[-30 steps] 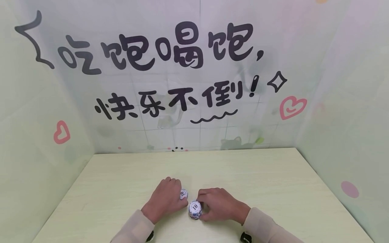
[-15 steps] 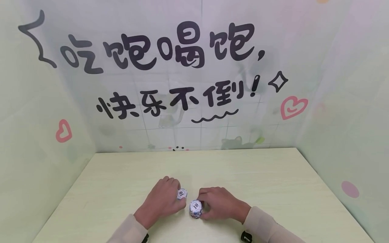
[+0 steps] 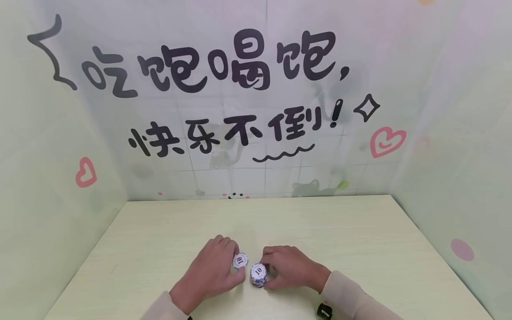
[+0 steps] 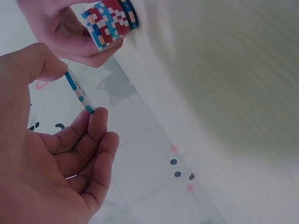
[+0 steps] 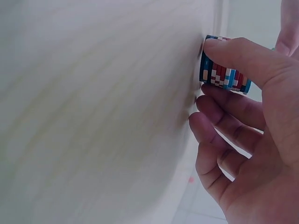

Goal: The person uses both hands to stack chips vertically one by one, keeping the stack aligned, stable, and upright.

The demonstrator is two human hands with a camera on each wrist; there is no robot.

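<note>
A single poker chip [image 3: 240, 261], white and blue with a 10 on its face, is pinched at its edges between the thumb and fingers of my left hand [image 3: 212, 269]. The left wrist view shows this chip [image 4: 80, 91] edge-on, above the table. Just to its right, a stack of poker chips [image 3: 258, 275] stands upright on the table with a white 10 chip on top. My right hand [image 3: 292, 269] grips the stack from its right side, thumb and index finger around it. In the right wrist view the stack [image 5: 224, 65] shows red, blue and white edges.
The pale wooden table [image 3: 180, 222] extends behind and to both sides of the hands. A printed cloth wall [image 3: 200, 178] with dark lettering rises at its back edge, and further walls stand left and right. A black wrist strap [image 3: 324, 311] shows below the right sleeve.
My left hand has shifted slightly left and toward the front, and its chip now shows more of its face. The right hand keeps its grip on the stack. The head view has moved slightly.
</note>
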